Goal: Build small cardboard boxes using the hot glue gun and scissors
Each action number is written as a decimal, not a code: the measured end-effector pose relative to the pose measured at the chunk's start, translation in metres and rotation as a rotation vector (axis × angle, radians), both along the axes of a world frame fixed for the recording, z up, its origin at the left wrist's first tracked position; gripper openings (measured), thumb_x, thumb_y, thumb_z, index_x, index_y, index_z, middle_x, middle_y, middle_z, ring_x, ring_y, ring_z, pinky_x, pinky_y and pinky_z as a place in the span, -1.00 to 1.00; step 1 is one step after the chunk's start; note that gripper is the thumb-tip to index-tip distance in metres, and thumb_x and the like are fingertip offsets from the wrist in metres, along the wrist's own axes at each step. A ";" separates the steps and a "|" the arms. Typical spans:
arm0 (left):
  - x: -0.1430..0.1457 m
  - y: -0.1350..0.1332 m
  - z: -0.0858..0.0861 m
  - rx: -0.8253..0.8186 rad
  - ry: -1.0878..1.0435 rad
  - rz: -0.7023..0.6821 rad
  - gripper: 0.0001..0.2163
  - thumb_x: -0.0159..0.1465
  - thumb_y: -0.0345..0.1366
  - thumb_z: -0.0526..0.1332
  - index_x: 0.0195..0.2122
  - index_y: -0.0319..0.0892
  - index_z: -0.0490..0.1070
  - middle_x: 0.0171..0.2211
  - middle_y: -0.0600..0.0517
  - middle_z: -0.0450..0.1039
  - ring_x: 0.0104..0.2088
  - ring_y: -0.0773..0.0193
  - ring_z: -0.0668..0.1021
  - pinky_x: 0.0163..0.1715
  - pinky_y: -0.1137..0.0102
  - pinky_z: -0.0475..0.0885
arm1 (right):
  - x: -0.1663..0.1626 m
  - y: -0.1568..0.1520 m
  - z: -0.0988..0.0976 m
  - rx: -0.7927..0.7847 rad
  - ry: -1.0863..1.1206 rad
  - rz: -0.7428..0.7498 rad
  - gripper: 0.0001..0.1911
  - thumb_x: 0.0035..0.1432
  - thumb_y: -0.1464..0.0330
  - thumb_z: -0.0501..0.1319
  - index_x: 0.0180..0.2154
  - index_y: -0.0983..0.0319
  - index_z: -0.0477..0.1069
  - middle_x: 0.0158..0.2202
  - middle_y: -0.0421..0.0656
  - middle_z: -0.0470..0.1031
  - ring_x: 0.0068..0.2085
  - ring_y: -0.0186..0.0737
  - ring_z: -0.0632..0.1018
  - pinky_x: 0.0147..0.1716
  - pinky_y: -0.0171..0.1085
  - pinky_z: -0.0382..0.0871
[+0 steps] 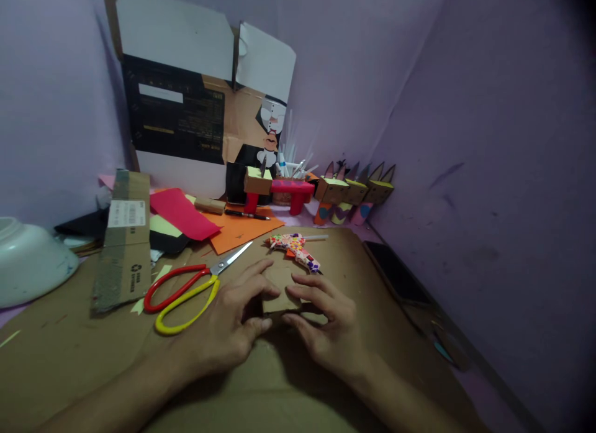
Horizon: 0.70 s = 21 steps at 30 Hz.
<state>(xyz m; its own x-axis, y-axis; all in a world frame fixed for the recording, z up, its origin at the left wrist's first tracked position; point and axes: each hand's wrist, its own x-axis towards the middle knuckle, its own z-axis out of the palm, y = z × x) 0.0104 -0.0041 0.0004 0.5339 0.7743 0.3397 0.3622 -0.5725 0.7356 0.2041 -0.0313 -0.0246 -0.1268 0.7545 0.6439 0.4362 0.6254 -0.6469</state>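
Between my two hands is a small brown cardboard box [280, 304], its top and front faces showing. My left hand [233, 312] grips its left side, thumb low at the front and fingers over the top edge. On the opposite side, my right hand [326, 312] holds it with fingers curled and thumb below. Just beyond the box lies a flower-patterned glue gun [294, 245] with a glue stick in its back. Scissors [198, 288] with one red and one yellow handle rest partly open beside my left hand.
Cardboard animal figures [333, 191] stand along the wall, near a cup of white sticks [293, 163]. Coloured paper [186, 215], a cardboard strip [123, 253] and a white bowl [32, 262] are at left. A phone [395, 273] lies right; an unfolded box [186, 97] leans behind.
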 end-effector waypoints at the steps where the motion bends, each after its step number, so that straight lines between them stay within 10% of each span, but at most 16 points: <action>1: 0.000 -0.001 0.000 0.024 -0.008 -0.001 -0.76 0.08 -0.49 0.15 -0.21 -0.15 0.39 0.23 -0.19 0.18 0.24 -0.01 0.22 0.10 0.10 0.25 | 0.000 0.000 0.000 0.008 0.000 -0.002 -0.68 -0.01 0.50 0.31 -0.15 0.18 0.47 -0.10 0.02 0.45 -0.13 -0.11 0.57 -0.37 -0.29 0.60; 21: 0.001 -0.005 -0.006 0.228 0.081 0.001 -0.70 0.14 -0.48 0.12 -0.12 -0.13 0.45 0.20 -0.16 0.24 0.22 0.00 0.27 0.14 0.05 0.25 | 0.005 0.010 -0.001 -0.065 0.093 0.020 -0.79 -0.10 0.37 0.40 -0.32 0.20 0.54 -0.19 -0.05 0.50 -0.32 -0.19 0.62 -0.47 -0.33 0.58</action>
